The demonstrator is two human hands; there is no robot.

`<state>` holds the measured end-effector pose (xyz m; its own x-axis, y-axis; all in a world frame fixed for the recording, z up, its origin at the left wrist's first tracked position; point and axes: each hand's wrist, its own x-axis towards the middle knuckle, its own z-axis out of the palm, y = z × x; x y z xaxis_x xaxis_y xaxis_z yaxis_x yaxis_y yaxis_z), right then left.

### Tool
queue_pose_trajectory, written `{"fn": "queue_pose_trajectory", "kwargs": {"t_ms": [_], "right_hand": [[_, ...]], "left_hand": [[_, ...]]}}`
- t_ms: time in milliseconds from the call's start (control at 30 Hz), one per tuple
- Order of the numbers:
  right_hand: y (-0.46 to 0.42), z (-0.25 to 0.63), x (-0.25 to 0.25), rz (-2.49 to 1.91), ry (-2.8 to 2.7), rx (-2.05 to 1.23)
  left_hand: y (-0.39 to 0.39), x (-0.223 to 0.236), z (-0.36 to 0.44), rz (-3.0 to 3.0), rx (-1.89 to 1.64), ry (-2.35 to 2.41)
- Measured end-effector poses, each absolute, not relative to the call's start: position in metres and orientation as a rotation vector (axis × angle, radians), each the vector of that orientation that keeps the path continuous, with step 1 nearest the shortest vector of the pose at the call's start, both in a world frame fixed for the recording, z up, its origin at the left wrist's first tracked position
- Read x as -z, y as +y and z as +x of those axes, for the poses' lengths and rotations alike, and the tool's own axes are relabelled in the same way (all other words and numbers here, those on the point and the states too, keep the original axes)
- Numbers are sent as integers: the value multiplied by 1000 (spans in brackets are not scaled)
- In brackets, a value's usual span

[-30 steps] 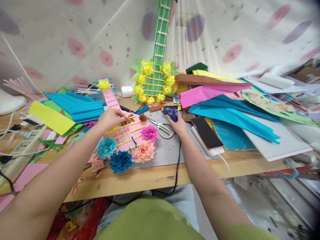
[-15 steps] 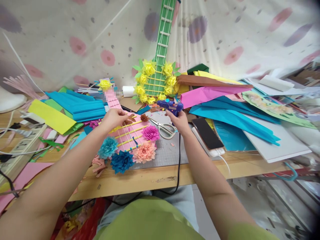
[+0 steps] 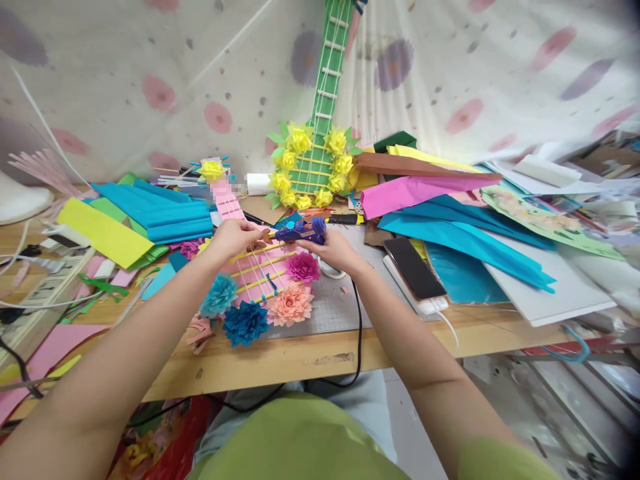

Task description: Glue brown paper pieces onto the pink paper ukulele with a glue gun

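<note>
My right hand (image 3: 334,248) grips a blue hot glue gun (image 3: 300,231), its nozzle pointing left. The nozzle reaches a small brown paper piece (image 3: 260,244) pinched in my left hand (image 3: 235,237); whether they touch I cannot tell. Beneath both hands lies a pink paper guitar (image 3: 257,270) with yellow bars and white strings. Round its edge sit a magenta flower (image 3: 303,267), a peach flower (image 3: 290,304), a dark blue flower (image 3: 245,323) and a light blue flower (image 3: 219,295). Scissors (image 3: 331,269) lie partly hidden under my right hand.
A green paper guitar (image 3: 320,153) with yellow flowers leans against the curtain. A phone (image 3: 415,267) lies on a white power bank to the right. Folded crepe paper (image 3: 465,237) covers the table's right side. The glue gun's black cord (image 3: 359,333) hangs over the front edge.
My right hand has brought the glue gun leftward and turned its nozzle to the brown paper piece. My left hand has hardly moved. A yellow-and-black cutter now shows behind.
</note>
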<state>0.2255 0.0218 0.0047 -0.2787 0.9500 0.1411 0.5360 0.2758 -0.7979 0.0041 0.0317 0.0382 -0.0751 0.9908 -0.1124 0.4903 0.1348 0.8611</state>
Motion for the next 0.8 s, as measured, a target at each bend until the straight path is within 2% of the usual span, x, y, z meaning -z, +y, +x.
{"fn": "queue_pose_trajectory", "kwargs": {"t_ms": [600, 800], "right_hand": [[23, 226, -4, -1416, -1890, -834], [25, 229, -1, -1397, -1829, -815]], "left_hand": [[31, -42, 4, 1417, -830, 1625], [33, -39, 1, 1350, -793, 1464]]}}
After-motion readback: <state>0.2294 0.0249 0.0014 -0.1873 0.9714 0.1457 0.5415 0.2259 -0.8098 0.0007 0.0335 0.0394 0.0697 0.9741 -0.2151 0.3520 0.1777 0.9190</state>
